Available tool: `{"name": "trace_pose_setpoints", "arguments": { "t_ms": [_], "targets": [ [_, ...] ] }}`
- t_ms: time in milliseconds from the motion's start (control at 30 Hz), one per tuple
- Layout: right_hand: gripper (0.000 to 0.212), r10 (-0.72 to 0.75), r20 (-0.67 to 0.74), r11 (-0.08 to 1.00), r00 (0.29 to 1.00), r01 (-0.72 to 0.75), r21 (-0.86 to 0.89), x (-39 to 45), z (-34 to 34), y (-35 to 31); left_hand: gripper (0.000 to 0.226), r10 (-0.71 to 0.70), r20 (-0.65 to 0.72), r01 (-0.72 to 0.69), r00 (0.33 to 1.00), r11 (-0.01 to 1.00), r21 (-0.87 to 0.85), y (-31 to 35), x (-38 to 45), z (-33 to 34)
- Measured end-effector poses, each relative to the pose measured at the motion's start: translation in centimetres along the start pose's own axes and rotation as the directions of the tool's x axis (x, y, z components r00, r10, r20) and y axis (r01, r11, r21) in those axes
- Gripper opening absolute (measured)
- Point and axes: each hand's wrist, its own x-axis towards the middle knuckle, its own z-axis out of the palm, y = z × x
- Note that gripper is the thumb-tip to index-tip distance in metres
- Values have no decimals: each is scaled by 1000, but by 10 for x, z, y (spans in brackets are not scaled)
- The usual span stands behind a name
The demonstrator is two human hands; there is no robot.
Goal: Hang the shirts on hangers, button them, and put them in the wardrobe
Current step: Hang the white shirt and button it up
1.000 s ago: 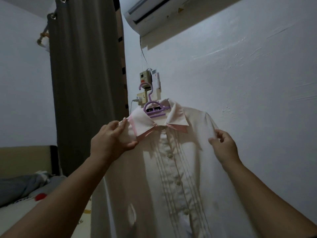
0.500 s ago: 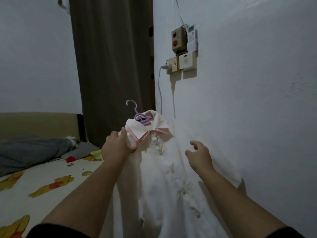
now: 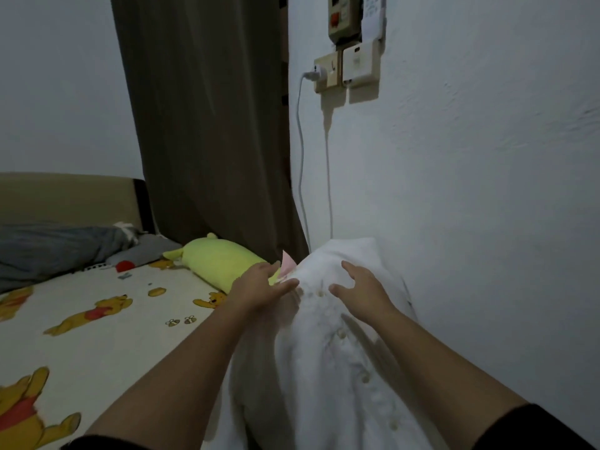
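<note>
Now both hands, left hand (image 3: 259, 287) and right hand (image 3: 363, 287), on white shirt (image 3: 341, 368)

dim, bluish room light | soft overall blur | wide-angle edge bending

Two bare forearms reach in from the lower edge. Each ends in a dark, black-looking sleeve: the left sleeve (image 3: 107, 444) and the right sleeve (image 3: 532, 430) are pushed up near the elbows. The wrists are bare.
</note>
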Motion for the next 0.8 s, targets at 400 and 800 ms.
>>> {"name": "trace_pose_setpoints", "arguments": {
  "t_ms": [400,800],
  "targets": [
    [70,125,-71,986,990,-131,-99,-109,-69,76,75,298,58,-303,953,948,99,117,-77,59],
    [67,392,-162,916,906,-401,-28,-241,-139,184,80,558,307,-538,771,829,-154,222,-161,159]
  ]
}}
